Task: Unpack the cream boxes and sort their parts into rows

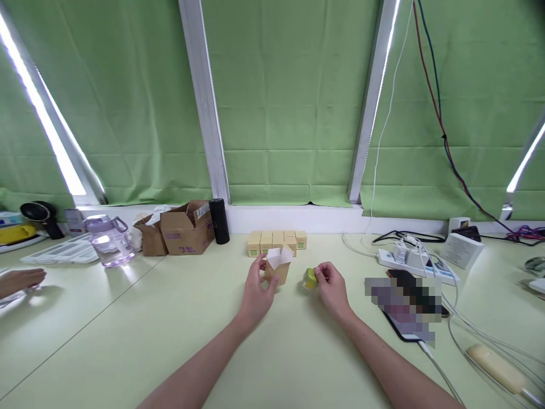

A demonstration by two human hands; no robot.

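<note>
My left hand [258, 289] grips a small kraft cardboard box [277, 271] by its sides, its white-lined top flaps standing up unfolded. To the right, my right hand [333, 288] pinches a small yellow-green item in what looks like clear wrapping [310, 279] between thumb and fingers; its exact kind I cannot make out. A gap of bare table lies between the box and this item. Just behind the held box, several closed small boxes [266, 240] with green labels stand side by side in a block.
At the left stand an open brown carton [187, 233], a black cylinder [219, 221], a purple water bottle [109, 241] and a white tray [63, 251]. Another person's hand [21, 281] rests at the far left. Phones [404, 312], a power strip [417, 266] and cables lie at the right.
</note>
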